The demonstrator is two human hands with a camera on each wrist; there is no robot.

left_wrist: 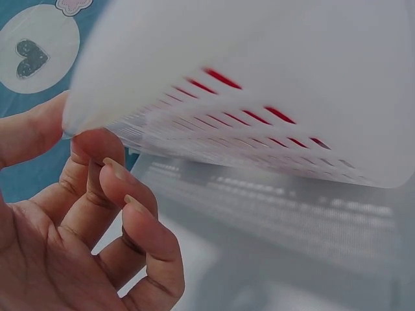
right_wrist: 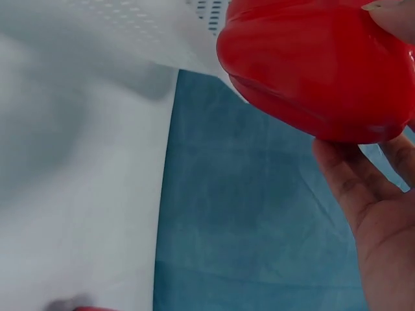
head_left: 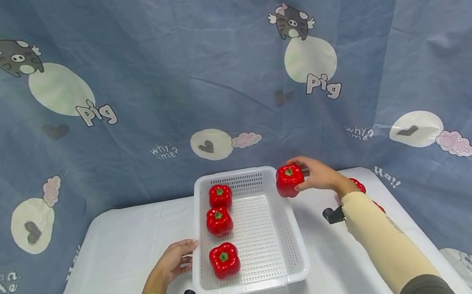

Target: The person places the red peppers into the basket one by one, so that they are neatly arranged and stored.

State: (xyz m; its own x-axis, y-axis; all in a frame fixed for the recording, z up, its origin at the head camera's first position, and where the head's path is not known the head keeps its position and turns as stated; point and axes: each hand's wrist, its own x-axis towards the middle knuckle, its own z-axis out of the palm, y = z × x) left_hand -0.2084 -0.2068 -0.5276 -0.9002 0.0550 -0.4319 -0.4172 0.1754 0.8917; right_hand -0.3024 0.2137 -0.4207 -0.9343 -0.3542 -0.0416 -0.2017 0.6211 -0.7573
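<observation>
A white plastic basket [head_left: 303, 255] with a perforated floor stands on the table. Along its left side sit three red bell peppers, one far [head_left: 221, 196], one in the middle [head_left: 219, 221] and one near [head_left: 224, 261]. My right hand [head_left: 317, 174] grips another red bell pepper [head_left: 289, 180] at the basket's far right rim; in the right wrist view this pepper [right_wrist: 318, 71] is held between thumb and fingers. My left hand [head_left: 174, 262] pinches the basket's left rim, thumb above and fingers curled beneath, as the left wrist view shows the hand [left_wrist: 84, 214] doing.
More red peppers [head_left: 357, 186] lie on the table's right side, partly hidden behind my right forearm. The white-covered table [head_left: 137, 231] ends at a blue printed curtain [head_left: 222, 66] behind the basket.
</observation>
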